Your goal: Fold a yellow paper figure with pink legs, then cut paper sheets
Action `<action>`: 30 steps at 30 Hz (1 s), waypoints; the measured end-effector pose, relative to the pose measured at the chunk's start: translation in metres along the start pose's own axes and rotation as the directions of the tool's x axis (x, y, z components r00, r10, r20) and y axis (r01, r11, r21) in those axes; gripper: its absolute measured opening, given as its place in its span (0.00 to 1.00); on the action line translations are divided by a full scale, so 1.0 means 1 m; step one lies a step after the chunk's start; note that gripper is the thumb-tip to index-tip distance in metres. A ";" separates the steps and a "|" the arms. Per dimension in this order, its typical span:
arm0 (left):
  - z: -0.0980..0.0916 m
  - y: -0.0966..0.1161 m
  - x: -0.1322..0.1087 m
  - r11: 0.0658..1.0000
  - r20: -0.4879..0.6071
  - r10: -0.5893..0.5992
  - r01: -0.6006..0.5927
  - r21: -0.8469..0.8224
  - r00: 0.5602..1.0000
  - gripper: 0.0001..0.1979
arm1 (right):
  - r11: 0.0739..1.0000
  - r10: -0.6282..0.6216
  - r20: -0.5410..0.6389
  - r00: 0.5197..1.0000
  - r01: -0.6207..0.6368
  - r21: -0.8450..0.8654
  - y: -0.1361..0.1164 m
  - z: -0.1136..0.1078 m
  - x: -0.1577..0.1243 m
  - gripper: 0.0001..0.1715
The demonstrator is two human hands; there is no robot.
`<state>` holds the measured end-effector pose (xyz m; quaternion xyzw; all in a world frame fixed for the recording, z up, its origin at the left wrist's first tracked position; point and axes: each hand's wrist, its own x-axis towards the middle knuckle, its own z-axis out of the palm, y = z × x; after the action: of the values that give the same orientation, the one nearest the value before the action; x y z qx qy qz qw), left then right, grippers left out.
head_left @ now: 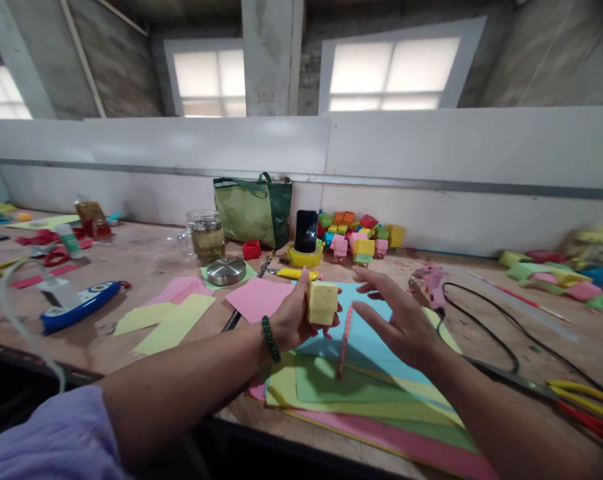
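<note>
My left hand [295, 315] holds up a yellow folded paper cube [322, 302], fingers wrapped round its back and underside. My right hand [396, 313] hovers just right of the cube with its fingers spread, holding nothing. Under both hands lies a stack of coloured paper sheets [361, 393] with a light blue sheet on top. A pink pencil [344, 340] rests on that sheet between the hands. A green bead bracelet [270, 339] sits on my left wrist.
Behind stand a pile of coloured paper cubes [360, 235], a phone in a yellow holder [306, 239], a green bag [254, 210], a glass mug [204, 237] and a metal lid [226, 271]. A pink glue gun [434, 283] with black cable lies right; loose sheets [174, 320] and a blue tool [78, 307] left.
</note>
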<state>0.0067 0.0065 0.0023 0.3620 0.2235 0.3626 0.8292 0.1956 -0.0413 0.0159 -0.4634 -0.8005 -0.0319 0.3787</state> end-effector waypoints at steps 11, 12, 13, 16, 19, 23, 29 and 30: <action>0.007 -0.004 -0.003 0.997 -0.056 -0.063 0.061 -0.038 0.996 0.36 | 0.976 -0.219 0.010 0.976 0.219 0.017 -0.014 0.017 0.000 0.39; 0.007 -0.004 -0.003 0.997 -0.055 -0.069 0.068 -0.027 0.996 0.36 | 0.978 -0.207 -0.001 0.978 0.207 0.024 -0.013 0.017 0.000 0.39; 0.007 -0.004 -0.003 0.997 -0.048 -0.072 0.071 -0.014 0.996 0.36 | 0.981 -0.190 -0.009 0.982 0.190 0.036 -0.013 0.017 0.000 0.38; 0.006 -0.004 -0.003 0.998 -0.032 -0.052 0.053 0.026 0.998 0.36 | 0.988 -0.116 -0.012 0.993 0.117 0.099 -0.012 0.017 -0.001 0.32; 0.006 -0.006 -0.003 0.999 -0.030 -0.022 0.023 0.044 0.999 0.35 | 0.985 -0.032 0.004 0.999 0.031 0.168 -0.009 0.018 -0.002 0.24; 0.005 -0.007 -0.001 0.997 -0.023 -0.031 0.033 0.066 0.999 0.36 | 0.962 0.082 0.006 0.997 -0.080 0.261 -0.009 0.022 0.000 0.18; 0.002 -0.009 0.002 0.999 0.007 -0.021 0.021 0.038 1.000 0.36 | 0.814 0.199 0.021 0.980 -0.177 0.553 -0.015 0.027 0.003 0.15; 0.002 -0.010 0.003 0.999 0.011 -0.028 0.028 0.040 1.000 0.36 | 0.775 0.231 0.030 0.973 -0.202 0.599 -0.015 0.027 0.004 0.15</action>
<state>0.0138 0.0034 -0.0044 0.3771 0.2310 0.3443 0.8282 0.1678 -0.0361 0.0034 -0.4082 -0.7021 0.2553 0.5246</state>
